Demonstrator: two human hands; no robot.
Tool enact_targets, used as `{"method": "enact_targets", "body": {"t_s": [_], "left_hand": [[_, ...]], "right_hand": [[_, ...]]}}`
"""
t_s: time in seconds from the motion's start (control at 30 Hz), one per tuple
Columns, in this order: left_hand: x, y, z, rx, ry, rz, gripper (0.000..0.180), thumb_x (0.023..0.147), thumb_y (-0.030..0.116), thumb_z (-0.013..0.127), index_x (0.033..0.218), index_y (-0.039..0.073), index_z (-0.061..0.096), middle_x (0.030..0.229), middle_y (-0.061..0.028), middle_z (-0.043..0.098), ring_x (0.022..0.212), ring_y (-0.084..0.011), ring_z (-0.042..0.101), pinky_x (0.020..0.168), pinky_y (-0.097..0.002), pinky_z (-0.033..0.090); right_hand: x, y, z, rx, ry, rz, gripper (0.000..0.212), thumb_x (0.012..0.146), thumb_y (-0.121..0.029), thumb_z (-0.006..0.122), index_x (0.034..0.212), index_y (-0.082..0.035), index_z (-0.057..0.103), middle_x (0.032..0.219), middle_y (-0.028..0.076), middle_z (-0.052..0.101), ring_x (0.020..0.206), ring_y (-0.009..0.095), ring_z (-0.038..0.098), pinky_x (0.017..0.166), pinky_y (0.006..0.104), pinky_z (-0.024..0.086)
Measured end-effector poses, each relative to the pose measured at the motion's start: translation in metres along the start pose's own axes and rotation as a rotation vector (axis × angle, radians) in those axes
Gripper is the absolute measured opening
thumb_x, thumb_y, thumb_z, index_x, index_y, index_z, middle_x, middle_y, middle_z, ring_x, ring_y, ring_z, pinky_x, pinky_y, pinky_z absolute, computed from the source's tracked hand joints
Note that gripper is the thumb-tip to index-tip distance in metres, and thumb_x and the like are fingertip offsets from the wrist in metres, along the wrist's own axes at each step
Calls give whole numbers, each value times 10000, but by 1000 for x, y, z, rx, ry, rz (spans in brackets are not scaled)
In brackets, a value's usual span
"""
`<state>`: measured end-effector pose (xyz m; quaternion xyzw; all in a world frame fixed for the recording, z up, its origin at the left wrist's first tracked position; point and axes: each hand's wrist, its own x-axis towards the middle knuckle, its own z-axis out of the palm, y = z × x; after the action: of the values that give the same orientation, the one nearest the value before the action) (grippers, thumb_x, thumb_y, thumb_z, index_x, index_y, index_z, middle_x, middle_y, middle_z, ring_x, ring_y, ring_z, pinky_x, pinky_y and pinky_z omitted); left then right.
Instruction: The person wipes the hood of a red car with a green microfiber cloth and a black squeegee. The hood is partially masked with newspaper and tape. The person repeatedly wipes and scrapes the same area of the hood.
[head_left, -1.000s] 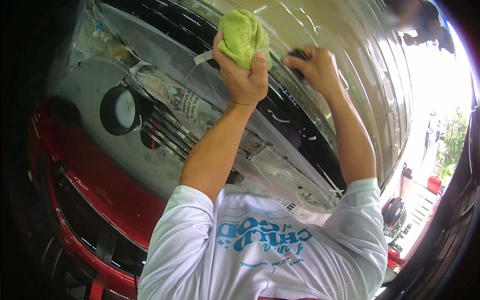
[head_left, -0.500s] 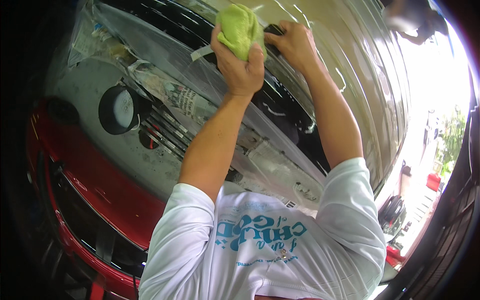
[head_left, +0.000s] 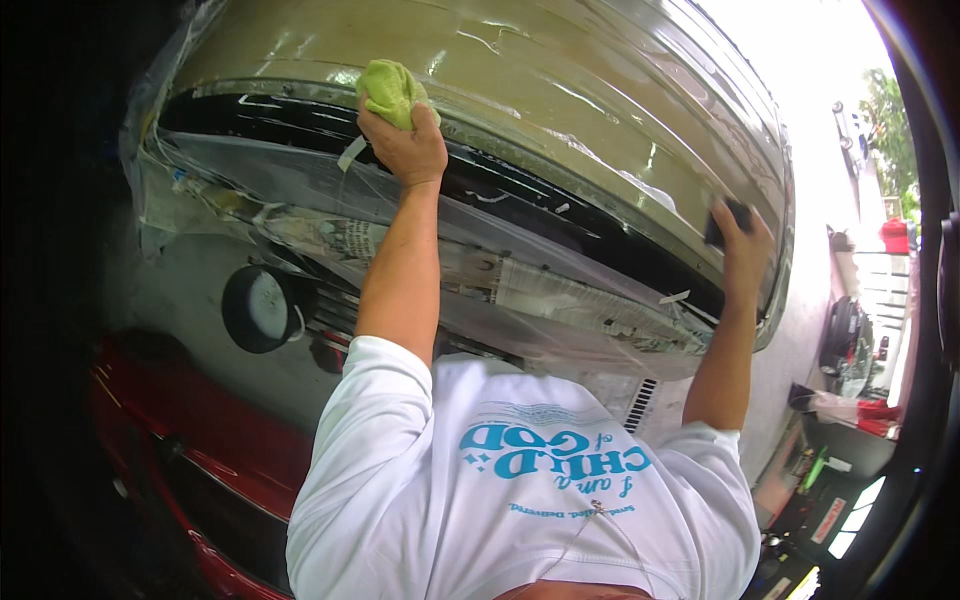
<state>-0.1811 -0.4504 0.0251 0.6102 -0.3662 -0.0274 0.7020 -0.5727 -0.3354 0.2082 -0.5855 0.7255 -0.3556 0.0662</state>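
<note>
My left hand (head_left: 408, 152) is closed round a bunched lime-green cloth (head_left: 388, 92), at the lower edge of a wet tan vehicle panel (head_left: 560, 75). Far to the right, my right hand (head_left: 746, 255) grips a small black pad (head_left: 728, 222) and presses it against the same panel near its right end. The pad's underside is hidden. Whitish wet streaks run along the panel. Below it lies a glossy black strip (head_left: 580, 222), and a short piece of pale tape (head_left: 352, 152) sticks out beside my left hand.
Plastic sheeting (head_left: 255, 185) and newspaper (head_left: 560, 290) hang under the black strip. On the grey floor stands a black bucket (head_left: 236, 308) holding cloudy liquid. A red car (head_left: 215, 440) is at lower left. Dark tyres (head_left: 840, 335) and other items stand at right.
My right hand has moved far to the right with the black pad, away from the left hand. The cloth stays in my left hand. The view has shifted, showing more of the panel.
</note>
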Motion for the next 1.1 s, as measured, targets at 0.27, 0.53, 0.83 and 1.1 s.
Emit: {"method": "enact_targets", "body": {"t_s": [0.27, 0.53, 0.83, 1.1], "left_hand": [[68, 27, 32, 193, -298, -175, 668, 825, 273, 743, 1375, -6, 487, 1335, -276, 531, 1262, -432, 531, 1064, -530, 441], [-132, 110, 98, 382, -817, -116, 759, 787, 275, 793, 1429, 44, 462, 1366, -273, 530, 1334, -463, 475, 1152, -606, 334], [-172, 175, 85, -316, -811, -269, 627, 755, 72, 762, 1290, -37, 454, 1293, -287, 508, 1277, -464, 481, 1107, -551, 357], [-112, 87, 69, -13, -457, 136, 526, 797, 157, 742, 1232, -18, 503, 1158, -223, 542, 1131, -395, 540, 1000, -513, 426]], "right_hand": [[-179, 157, -80, 547, 284, 532, 251, 971, -188, 770, 1084, 34, 736, 1008, 47, 733, 875, 118, 658, 798, 274, 527], [-257, 198, -87, 615, 383, 653, 241, 974, -280, 784, 1039, -59, 717, 941, 14, 730, 788, 99, 670, 678, 265, 529], [-305, 191, -115, 635, 549, 857, 297, 1010, -366, 724, 1041, -78, 660, 796, -32, 566, 667, 88, 509, 600, 252, 442], [-323, 171, -103, 904, 584, 1024, 274, 1020, -367, 702, 1045, -109, 615, 907, 49, 697, 772, 143, 700, 569, 239, 524]]}}
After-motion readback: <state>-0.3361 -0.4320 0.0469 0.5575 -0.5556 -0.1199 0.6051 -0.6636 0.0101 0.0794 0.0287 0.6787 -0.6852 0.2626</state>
